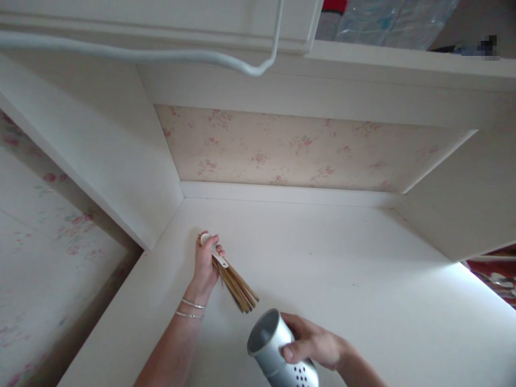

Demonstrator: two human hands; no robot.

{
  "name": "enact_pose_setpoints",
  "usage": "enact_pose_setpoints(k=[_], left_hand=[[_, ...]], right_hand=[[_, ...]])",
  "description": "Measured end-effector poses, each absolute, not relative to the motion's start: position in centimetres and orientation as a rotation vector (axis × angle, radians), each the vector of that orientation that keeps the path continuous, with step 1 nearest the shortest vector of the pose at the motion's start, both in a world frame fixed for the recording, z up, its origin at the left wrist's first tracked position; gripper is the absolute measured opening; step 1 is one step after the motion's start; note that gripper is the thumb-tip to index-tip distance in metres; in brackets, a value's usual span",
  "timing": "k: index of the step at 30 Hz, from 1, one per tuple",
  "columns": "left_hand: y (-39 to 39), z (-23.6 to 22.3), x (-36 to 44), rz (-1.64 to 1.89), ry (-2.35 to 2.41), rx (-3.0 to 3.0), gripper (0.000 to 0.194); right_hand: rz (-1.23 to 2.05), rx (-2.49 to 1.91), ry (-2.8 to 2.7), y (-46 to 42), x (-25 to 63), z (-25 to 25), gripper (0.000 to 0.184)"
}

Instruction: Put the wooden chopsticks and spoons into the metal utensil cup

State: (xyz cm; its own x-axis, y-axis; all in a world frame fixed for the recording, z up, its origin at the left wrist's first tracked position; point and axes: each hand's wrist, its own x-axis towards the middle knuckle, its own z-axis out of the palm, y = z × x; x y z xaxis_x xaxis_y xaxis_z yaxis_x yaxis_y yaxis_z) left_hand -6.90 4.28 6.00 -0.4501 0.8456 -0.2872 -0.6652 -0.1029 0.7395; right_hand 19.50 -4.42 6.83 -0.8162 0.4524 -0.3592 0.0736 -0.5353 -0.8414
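Observation:
My left hand (206, 262) is closed around a bundle of wooden chopsticks (237, 287) and a small white spoon (215, 252); their free ends point down and to the right. It rests low over the white countertop (342, 269), near the left back corner. My right hand (314, 341) grips a silver metal utensil holder (274, 346) with holes in its side. The holder is tilted, and its open mouth faces up and left toward the chopstick tips, a short gap away.
A white side panel (100, 161) walls the counter on the left and another (463, 199) on the right. Floral wallpaper (298, 148) covers the back. A white cabinet and a bent white cable (161, 54) hang overhead.

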Motion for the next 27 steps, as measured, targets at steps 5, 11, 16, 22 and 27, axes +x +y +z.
enact_pose_setpoints(k=[5,11,16,22,27], left_hand=[[7.4,8.4,-10.1,1.633,1.327,0.667,0.049],[12.6,9.3,-12.0,0.927,2.083,1.822,0.05],[15.7,7.7,-11.4,0.432,2.024,2.247,0.039],[17.9,4.7,-10.1,0.02,1.859,2.49,0.036],[19.2,3.7,-9.8,-0.143,1.755,2.604,0.04]], right_hand=[[2.326,-0.745,-1.109,-4.9,20.7,3.9,0.059],[2.309,-0.68,-0.857,-5.1,20.5,0.8,0.07],[2.249,-0.72,-0.697,-5.1,20.8,-0.3,0.058],[2.258,-0.737,-0.609,-4.8,20.9,-0.5,0.057],[2.266,-0.745,-0.588,-4.6,20.7,-0.2,0.058]])
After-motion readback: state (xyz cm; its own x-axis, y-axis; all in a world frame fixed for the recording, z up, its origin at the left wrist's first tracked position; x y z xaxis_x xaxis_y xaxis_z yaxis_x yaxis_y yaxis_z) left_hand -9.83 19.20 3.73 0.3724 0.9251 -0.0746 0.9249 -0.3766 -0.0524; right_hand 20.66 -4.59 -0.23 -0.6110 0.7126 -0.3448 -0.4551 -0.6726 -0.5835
